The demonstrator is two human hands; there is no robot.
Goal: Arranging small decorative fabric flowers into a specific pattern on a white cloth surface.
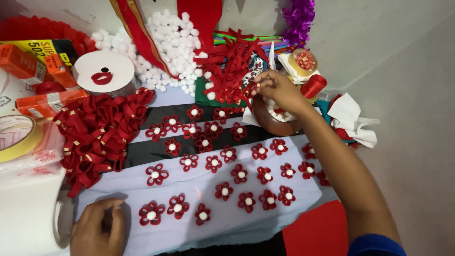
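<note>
My right hand (277, 87) reaches to the far middle and pinches a red ribbon piece at the edge of a pile of red ribbon bows (227, 71). Under that hand sits a round brown wooden bowl (268, 121) with white balls in it. My left hand (97, 227) rests at the near left on the pale cloth (213, 218), fingers curled, holding nothing that I can see. Several red ribbon flowers (225, 166) with white ball centres lie in rows on the cloth.
A heap of red ribbon loops (97, 135) lies left. White cotton balls (170, 42) are piled at the back. Orange boxes (45, 102), a tape roll (16, 137), a round white card with red lips (105, 72), purple tinsel (298, 16) and a red thread spool (313, 85) surround the cloth.
</note>
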